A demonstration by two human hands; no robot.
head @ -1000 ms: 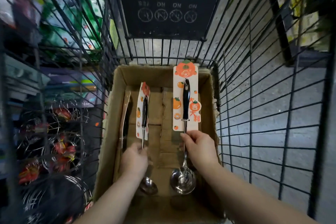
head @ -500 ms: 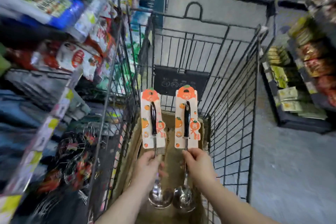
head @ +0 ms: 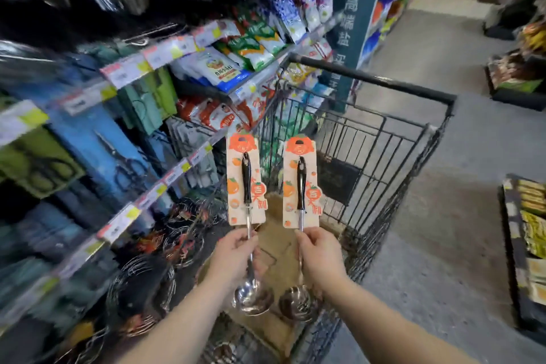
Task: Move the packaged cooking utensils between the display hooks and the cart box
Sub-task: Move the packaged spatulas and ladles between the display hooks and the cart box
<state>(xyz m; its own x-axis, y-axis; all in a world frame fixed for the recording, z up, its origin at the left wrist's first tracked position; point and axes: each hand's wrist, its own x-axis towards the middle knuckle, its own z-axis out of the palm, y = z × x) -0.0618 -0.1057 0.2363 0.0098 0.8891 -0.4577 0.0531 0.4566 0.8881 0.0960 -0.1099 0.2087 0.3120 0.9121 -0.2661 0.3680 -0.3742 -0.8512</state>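
left hand, right hand, both curled

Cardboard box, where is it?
In the head view the cardboard box sits inside the black wire cart, low centre, showing between the left ladle and the right ladle.

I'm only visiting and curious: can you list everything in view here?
cart: one, black wire; aisle ahead
cardboard box: one, brown; inside the cart
left ladle: one, steel, black handle, orange card; upright above the box
right ladle: one, same look; beside it
shelves: several tiers, bagged goods; left
wire utensils: many, silver; low left
floor: grey; right
left hand: one; grips left ladle's shaft
right hand: one; grips right ladle's shaft
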